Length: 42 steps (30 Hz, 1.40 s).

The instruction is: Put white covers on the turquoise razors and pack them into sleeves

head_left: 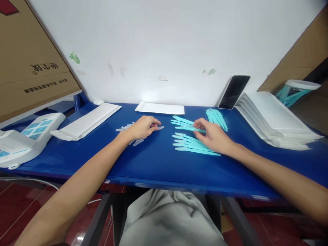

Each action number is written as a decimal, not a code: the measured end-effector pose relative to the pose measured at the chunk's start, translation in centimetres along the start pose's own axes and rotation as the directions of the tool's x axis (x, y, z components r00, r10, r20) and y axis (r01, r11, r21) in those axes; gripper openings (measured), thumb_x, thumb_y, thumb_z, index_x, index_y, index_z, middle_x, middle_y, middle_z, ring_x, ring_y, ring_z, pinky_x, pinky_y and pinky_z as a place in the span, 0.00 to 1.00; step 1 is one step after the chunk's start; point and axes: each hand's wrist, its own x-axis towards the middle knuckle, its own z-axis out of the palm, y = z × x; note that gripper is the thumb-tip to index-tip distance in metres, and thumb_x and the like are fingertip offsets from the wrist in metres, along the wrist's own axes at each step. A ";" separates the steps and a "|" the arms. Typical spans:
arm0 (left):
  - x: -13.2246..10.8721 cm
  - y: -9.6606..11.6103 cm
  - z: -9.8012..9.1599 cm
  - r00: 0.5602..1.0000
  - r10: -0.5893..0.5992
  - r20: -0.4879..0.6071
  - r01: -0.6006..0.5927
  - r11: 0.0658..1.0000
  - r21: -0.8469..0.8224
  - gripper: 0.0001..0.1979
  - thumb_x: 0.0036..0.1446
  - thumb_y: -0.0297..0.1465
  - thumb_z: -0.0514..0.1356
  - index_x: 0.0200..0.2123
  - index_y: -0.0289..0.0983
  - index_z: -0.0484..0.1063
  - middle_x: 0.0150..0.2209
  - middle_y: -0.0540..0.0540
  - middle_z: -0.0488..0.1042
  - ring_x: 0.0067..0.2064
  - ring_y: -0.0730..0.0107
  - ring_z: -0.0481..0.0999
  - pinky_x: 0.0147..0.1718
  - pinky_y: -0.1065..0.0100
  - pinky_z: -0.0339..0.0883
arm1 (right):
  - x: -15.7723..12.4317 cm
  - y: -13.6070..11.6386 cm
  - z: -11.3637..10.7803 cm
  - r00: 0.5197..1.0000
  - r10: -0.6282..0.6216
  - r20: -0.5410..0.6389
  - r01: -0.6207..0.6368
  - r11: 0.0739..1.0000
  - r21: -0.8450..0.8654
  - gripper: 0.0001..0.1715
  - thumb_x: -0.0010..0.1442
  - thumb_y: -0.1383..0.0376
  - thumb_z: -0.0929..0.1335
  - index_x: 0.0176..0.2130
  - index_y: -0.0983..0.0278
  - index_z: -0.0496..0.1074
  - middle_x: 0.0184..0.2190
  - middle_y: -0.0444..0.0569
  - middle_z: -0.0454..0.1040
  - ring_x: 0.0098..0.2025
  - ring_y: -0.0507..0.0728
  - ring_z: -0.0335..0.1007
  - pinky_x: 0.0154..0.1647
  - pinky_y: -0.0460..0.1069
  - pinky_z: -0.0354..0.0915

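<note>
My left hand (147, 127) is closed, thumb and fingers pinched on a small translucent piece (161, 127) whose tip pokes out to the right. Several more translucent pieces (138, 142) lie under and around that hand. My right hand (205, 131) pinches a teal stick (187, 128) near its right end, the stick pointing left. Above it lie other teal sticks, and just below is a row of several teal sticks (194, 147) laid side by side. Another bunch of teal sticks (216, 119) rests behind my right hand.
White packets (161, 108) lie by the wall and at the left (87, 121). A white device (36, 136) stands far left. At the right are a phone (234, 92) leaning on the wall, stacked packets (276, 119) and a jar of teal sticks (294, 94).
</note>
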 end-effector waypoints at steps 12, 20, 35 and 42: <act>-0.2 2.8 0.4 0.989 0.151 0.004 -0.150 0.985 -0.080 0.15 0.67 0.40 0.56 0.36 0.36 0.76 0.26 0.49 0.75 0.28 0.70 0.71 0.38 0.65 0.62 | -0.3 -0.8 -0.2 0.995 -0.089 0.041 0.090 0.996 -0.026 0.13 0.67 0.61 0.64 0.47 0.62 0.74 0.41 0.52 0.80 0.32 0.58 0.74 0.33 0.53 0.68; -0.3 4.0 0.6 0.983 0.156 -0.100 -0.176 0.954 -0.243 0.16 0.66 0.43 0.58 0.36 0.36 0.73 0.30 0.48 0.77 0.29 0.73 0.73 0.34 0.69 0.63 | -0.5 -1.1 -0.3 0.992 -0.121 -0.028 0.120 0.993 -0.021 0.14 0.67 0.62 0.65 0.50 0.62 0.74 0.43 0.53 0.81 0.38 0.60 0.77 0.35 0.52 0.70; -0.4 4.7 0.9 0.991 0.086 -0.101 -0.123 0.881 -0.456 0.16 0.62 0.42 0.63 0.37 0.34 0.79 0.28 0.48 0.75 0.23 0.79 0.66 0.24 0.75 0.61 | -0.6 -1.7 -0.7 0.969 -0.216 -0.118 0.213 0.976 -0.037 0.13 0.68 0.61 0.64 0.45 0.61 0.76 0.33 0.51 0.76 0.31 0.58 0.71 0.33 0.53 0.66; -0.5 5.1 0.8 0.981 0.159 -0.114 -0.191 0.905 -0.381 0.15 0.64 0.40 0.60 0.42 0.35 0.82 0.33 0.45 0.75 0.29 0.74 0.66 0.28 0.71 0.61 | -0.5 -1.7 -0.8 0.956 -0.292 -0.035 0.268 0.914 -0.303 0.18 0.73 0.63 0.59 0.50 0.65 0.75 0.36 0.54 0.76 0.34 0.60 0.71 0.34 0.54 0.61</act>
